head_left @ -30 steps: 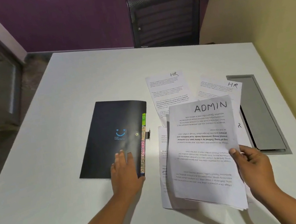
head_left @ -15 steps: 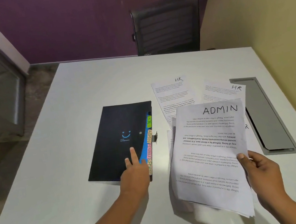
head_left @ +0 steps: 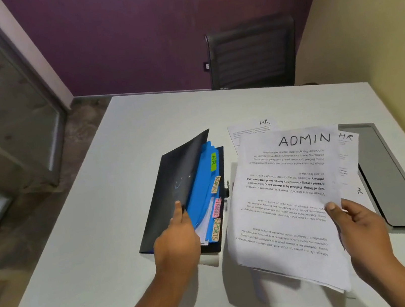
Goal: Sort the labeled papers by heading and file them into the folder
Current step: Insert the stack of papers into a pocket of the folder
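Note:
A black folder (head_left: 169, 185) lies on the white table (head_left: 101, 222), its front cover partly raised. My left hand (head_left: 176, 239) grips the cover's lower right edge. Blue dividers (head_left: 201, 188) show inside, with tabs reading HR, ADMIN, FINANCE and SPORTS. My right hand (head_left: 357, 224) holds a small stack of papers (head_left: 284, 206) above the table, just right of the folder; the top sheet is headed ADMIN. Two sheets headed HR (head_left: 253, 129) (head_left: 349, 151) lie on the table behind the stack, mostly hidden by it.
A grey cable hatch (head_left: 390, 176) is set into the table at the right, near the beige wall. A black mesh chair (head_left: 252, 57) stands at the far side against the purple wall. A glass partition is on the left.
My left hand went from lying flat on the shut folder to lifting its cover, exposing the blue dividers and tabs. The ADMIN stack stayed in my right hand.

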Motion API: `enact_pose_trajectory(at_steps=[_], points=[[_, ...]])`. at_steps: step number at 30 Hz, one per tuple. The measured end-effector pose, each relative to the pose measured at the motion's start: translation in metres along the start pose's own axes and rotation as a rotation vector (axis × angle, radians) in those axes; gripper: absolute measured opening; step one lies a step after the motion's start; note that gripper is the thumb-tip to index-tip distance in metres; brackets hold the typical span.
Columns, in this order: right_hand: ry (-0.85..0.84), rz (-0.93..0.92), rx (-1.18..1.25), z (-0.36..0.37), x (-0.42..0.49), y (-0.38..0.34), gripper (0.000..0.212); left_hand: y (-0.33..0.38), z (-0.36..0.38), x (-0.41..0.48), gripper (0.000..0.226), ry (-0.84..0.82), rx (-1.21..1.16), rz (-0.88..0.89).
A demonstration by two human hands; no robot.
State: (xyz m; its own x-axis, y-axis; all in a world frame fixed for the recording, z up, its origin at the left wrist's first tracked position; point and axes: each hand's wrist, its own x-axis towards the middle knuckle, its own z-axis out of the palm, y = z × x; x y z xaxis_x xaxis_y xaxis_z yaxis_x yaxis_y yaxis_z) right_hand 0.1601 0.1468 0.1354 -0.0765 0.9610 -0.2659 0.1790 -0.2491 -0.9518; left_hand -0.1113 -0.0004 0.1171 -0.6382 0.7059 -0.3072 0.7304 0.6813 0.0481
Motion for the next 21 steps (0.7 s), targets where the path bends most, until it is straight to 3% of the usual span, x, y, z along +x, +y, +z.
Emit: enact_pose_trajectory(at_steps=[9,15,21], points=[[-0.050,-0.004,0.007,0.017,0.003,-0.018,0.011,-0.003,0.003,-0.009,0.056,-0.002,-0.063,0.045],[-0.044,-0.005,-0.012,0.029,0.012,-0.024,0.016,0.003,-0.002,-0.015,0.009,-0.006,-0.186,-0.005],[-0.043,0.028,-0.017,0.045,0.027,-0.020,0.019,0.002,0.006,-0.017,0.008,0.045,-0.327,0.008]])
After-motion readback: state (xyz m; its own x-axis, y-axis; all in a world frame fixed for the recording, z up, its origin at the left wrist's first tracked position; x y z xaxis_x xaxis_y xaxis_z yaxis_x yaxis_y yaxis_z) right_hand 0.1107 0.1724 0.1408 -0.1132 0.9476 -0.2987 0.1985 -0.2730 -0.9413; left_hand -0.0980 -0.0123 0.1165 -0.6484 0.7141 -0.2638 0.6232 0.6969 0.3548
